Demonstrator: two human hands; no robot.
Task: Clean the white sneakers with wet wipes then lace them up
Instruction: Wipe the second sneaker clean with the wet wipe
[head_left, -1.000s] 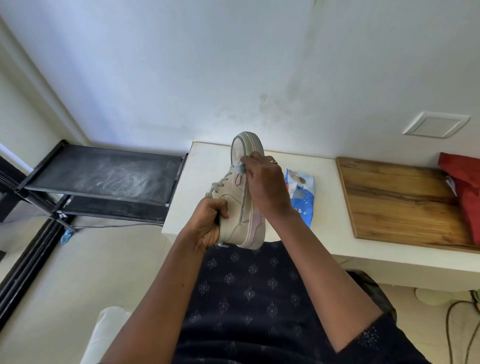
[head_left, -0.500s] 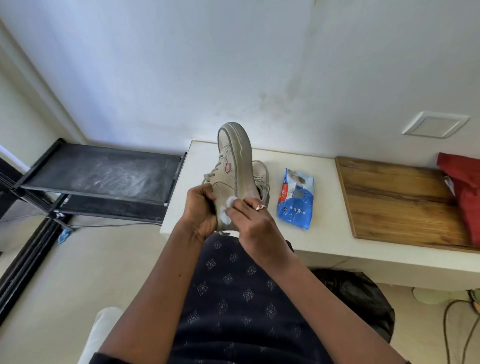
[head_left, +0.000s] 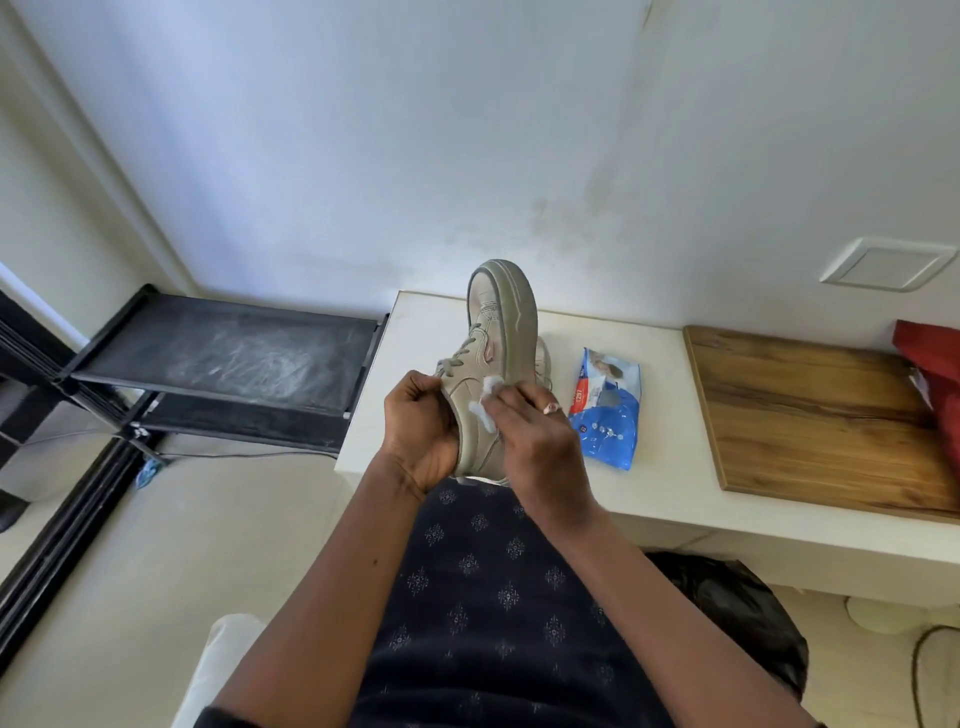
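1. Held sneaker: upright, toe up, sole facing right. Its heel end sits level with the near left edge of the white table, above the lap; the toe rises in front of the wall.

2. Left hand: fingers curled round the sneaker's collar, just below the laces, gripping it from the left side.

3. Right hand: fingers lightly bent over a bunched wet wipe, holding it and pressing it against the sneaker's side panel near the sole edge.

4. Second sneaker: stands on the table directly behind the held one; only a narrow strip of it shows.

5. Pack of wipes: lies flat on the table just to the right of the right hand, its near end close to the table's front edge. A strip of bare tabletop separates it from the wooden board.

6. Wooden board: covers the right part of the table, with its front edge set back from the table's edge. A red item lies at its far right.

7. Left of the table: a black shelf butts against the table's side edge. Open floor lies in front of the shelf.

8. Under the table, right of the lap: a black bag.
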